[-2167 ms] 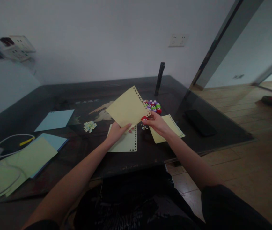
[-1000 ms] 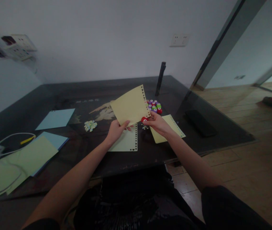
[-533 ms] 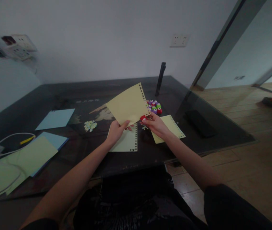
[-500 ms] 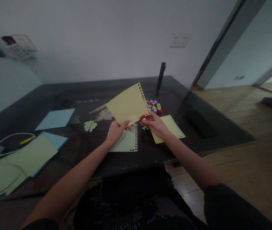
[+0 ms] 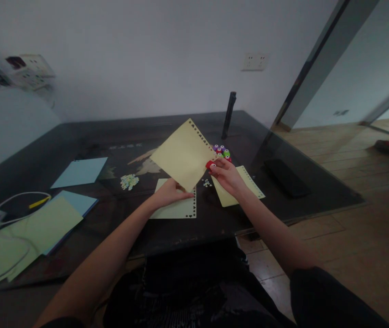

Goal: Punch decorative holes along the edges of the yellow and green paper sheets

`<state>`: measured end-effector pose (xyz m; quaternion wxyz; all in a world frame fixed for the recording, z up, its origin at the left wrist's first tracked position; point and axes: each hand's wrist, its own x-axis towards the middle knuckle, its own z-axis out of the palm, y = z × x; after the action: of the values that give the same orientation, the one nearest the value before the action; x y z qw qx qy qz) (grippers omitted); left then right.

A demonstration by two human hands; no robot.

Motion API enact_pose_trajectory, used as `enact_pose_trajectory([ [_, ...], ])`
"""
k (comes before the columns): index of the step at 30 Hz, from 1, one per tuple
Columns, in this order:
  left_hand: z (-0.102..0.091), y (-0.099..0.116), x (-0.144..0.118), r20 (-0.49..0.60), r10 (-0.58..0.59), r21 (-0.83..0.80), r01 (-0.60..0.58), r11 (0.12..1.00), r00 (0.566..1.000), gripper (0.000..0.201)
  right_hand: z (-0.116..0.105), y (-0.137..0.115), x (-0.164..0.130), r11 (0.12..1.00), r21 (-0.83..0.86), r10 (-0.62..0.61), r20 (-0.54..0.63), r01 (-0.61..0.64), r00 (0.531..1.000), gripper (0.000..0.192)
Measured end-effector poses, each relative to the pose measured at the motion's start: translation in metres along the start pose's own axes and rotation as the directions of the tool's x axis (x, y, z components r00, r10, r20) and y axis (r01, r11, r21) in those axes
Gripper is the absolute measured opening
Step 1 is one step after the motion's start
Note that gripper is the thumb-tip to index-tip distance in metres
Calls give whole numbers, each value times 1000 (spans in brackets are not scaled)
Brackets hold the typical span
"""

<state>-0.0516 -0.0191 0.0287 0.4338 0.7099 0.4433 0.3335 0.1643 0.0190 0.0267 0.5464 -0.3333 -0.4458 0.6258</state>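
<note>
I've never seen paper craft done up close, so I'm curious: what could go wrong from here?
The yellow sheet is tilted in the air, so it might slip or crease; the left hand is only at its lower corner.

The red punch in the right hand sits close to the row of cut-out shapes, so another hole could overlap one.

The loose pile of paper bits could scatter if an arm brushed it.

Dim, greyish – hazy | edges stretched – wide-angle | faint glare on floor (image 5: 351, 237)
</note>
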Motion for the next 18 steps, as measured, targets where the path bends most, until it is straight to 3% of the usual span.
enact_pose_trajectory([
  [3, -17, -4, 3, -26, 11, 1, -11, 1000, 1000, 37, -6, -6, 1, 996, 58, 64, 35, -66, 997, 39],
  [6, -41, -7, 7, -283, -41, -185, -12, 983, 958, 35, -10, -9, 1, 989, 47, 132, 90, -137, 987, 37],
  [7, -49, -7, 8, -296, -84, -266, 3, 964, 952, 42, -11, -10, 1, 987, 21, 156, 112, -159, 981, 37],
  [10, -64, -4, 5, -142, -201, -389, 132, 912, 969, 56, -12, -7, 0, 976, -78, 214, 165, -203, 963, 37],
  [13, -61, -3, 2, 6, -247, -342, 234, 910, 969, 48, -13, -2, 0, 966, -163, 232, 186, -203, 955, 37],
  [18, -45, -10, 3, -11, -243, -105, 240, 965, 970, 38, -13, 5, 1, 948, -245, 253, 197, -202, 947, 35],
])
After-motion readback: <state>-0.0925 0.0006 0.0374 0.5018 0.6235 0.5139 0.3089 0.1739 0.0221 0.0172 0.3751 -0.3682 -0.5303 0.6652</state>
